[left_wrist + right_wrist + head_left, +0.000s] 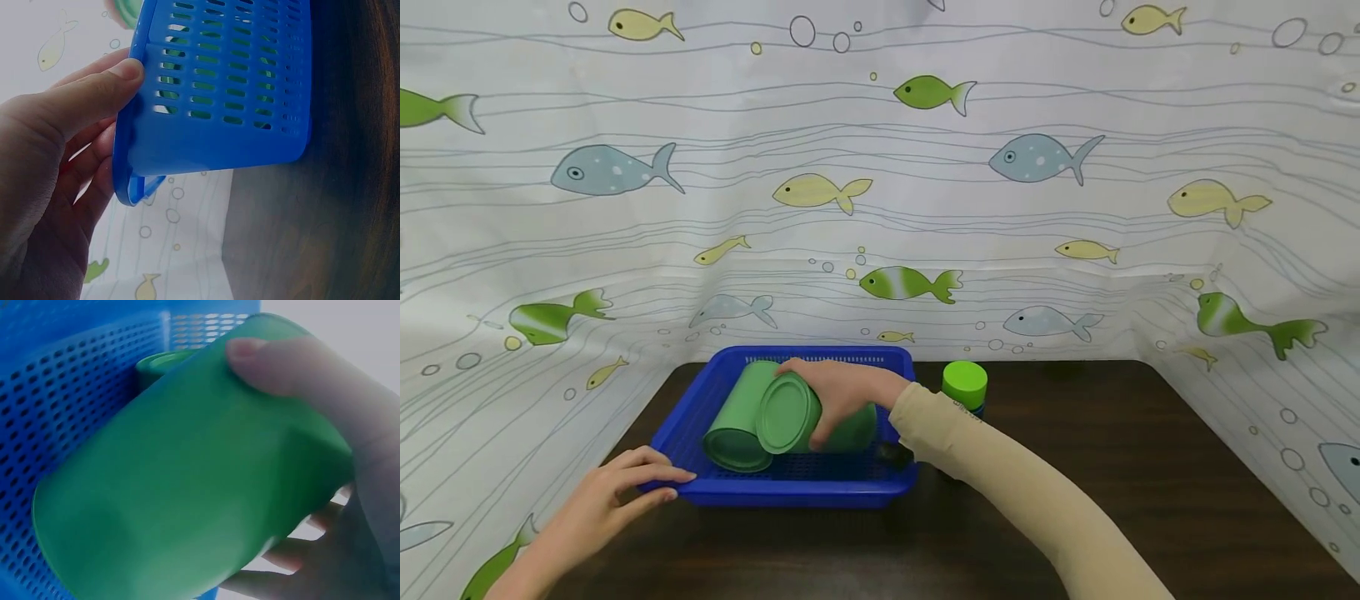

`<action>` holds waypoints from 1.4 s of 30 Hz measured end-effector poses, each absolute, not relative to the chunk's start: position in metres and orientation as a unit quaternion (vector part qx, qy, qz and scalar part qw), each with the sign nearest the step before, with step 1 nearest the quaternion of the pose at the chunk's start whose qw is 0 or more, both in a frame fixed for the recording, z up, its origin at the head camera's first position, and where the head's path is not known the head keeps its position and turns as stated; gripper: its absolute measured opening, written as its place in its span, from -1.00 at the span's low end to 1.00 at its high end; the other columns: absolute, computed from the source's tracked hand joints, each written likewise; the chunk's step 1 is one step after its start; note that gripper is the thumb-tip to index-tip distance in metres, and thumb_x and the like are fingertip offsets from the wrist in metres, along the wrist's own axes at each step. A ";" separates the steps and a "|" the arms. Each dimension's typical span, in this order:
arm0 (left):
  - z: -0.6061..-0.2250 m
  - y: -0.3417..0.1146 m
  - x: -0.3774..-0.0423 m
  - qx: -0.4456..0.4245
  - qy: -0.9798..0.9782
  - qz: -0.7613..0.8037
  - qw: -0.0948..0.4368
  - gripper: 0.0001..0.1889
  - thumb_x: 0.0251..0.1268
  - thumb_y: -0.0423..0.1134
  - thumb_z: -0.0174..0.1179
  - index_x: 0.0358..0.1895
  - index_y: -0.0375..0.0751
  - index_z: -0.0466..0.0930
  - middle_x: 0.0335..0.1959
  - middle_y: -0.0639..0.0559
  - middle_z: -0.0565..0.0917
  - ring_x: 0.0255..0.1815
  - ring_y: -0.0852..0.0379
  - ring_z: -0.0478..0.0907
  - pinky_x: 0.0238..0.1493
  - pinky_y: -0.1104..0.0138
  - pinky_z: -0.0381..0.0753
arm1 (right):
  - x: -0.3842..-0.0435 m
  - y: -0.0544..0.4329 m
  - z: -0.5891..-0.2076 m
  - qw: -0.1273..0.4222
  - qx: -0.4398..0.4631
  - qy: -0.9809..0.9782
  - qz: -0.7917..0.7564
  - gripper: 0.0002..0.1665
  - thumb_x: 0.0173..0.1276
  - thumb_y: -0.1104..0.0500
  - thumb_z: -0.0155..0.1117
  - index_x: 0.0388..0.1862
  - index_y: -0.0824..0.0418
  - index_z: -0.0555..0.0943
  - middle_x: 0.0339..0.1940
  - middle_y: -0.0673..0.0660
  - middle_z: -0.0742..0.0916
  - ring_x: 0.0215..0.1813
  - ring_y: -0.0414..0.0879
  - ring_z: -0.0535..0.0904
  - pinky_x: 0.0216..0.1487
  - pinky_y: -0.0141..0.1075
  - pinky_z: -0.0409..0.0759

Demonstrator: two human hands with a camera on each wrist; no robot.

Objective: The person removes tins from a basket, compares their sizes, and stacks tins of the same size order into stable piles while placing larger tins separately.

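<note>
My right hand (842,392) grips a green can (786,414) inside the blue plastic basket (790,492). In the right wrist view that can (181,469) lies tilted, the thumb (269,365) on one side and fingers curled round the other. A second green can (748,408) lies on its side to the left. Whether the green surface under my right wrist belongs to the held can or another is hard to tell. At the basket's near left corner my left hand (602,500) pinches the rim, thumb (94,97) outside and fingers on the other side.
Right of the basket stands a bottle with a bright green cap (965,383), partly behind my right sleeve. A small black thing (895,454) lies in the basket's right end. Fish-print sheeting (820,250) walls the dark wooden table (1075,433) at the back and sides.
</note>
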State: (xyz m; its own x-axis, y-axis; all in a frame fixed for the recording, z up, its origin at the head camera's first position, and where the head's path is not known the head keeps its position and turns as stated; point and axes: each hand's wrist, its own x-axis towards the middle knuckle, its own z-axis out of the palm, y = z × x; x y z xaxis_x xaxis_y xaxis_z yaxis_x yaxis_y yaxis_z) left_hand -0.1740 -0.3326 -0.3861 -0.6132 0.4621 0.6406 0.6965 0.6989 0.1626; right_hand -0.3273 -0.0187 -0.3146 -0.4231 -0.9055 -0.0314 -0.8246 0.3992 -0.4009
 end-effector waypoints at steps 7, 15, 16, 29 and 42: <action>-0.387 -0.333 -0.173 -0.332 -0.875 -0.208 0.284 -0.43 -0.28 -0.61 0.48 -0.16 0.12 0.76 -0.25 0.42 0.57 -0.21 0.51 0.45 -0.20 0.66 0.39 | -0.316 -0.013 -0.292 0.086 -0.520 0.818 -0.231 0.29 -0.06 0.02 0.65 0.52 0.10 0.04 0.29 0.07 0.54 0.23 -0.10 0.53 0.20 -0.33 0.53; -0.385 -0.332 -0.175 -0.334 -0.874 -0.202 0.289 -0.42 -0.31 -0.61 0.49 -0.17 0.12 0.76 -0.25 0.43 0.57 -0.19 0.53 0.43 -0.18 0.65 0.39 | -0.305 -0.003 -0.271 0.079 -0.506 0.804 -0.302 0.33 -0.07 0.02 0.66 0.55 0.00 -0.01 0.28 0.05 0.57 0.22 -0.12 0.55 0.19 -0.29 0.54; -0.385 -0.332 -0.175 -0.333 -0.875 -0.202 0.289 -0.42 -0.31 -0.61 0.49 -0.17 0.12 0.76 -0.25 0.43 0.57 -0.19 0.53 0.43 -0.18 0.65 0.39 | -0.304 -0.002 -0.269 0.082 -0.503 0.802 -0.312 0.34 -0.07 0.03 0.66 0.56 -0.03 -0.02 0.28 0.04 0.57 0.22 -0.13 0.55 0.19 -0.29 0.54; -0.386 -0.334 -0.175 -0.335 -0.874 -0.210 0.283 -0.42 -0.29 -0.62 0.48 -0.16 0.11 0.76 -0.23 0.43 0.58 -0.16 0.54 0.43 -0.17 0.66 0.39 | -0.285 0.046 -0.202 0.036 -0.478 0.768 -0.425 0.27 -0.06 0.17 0.63 0.55 -0.08 0.07 0.28 0.07 0.57 0.25 -0.10 0.55 0.26 -0.12 0.53; -0.384 -0.333 -0.174 -0.327 -0.879 -0.209 0.279 -0.40 -0.29 -0.62 0.48 -0.15 0.15 0.75 -0.24 0.42 0.58 -0.20 0.48 0.45 -0.18 0.66 0.38 | -0.272 0.159 -0.156 -0.147 -0.335 0.793 -0.488 0.16 0.03 0.28 0.56 0.53 -0.12 0.14 0.32 0.03 0.53 0.24 -0.09 0.52 0.04 -0.18 0.65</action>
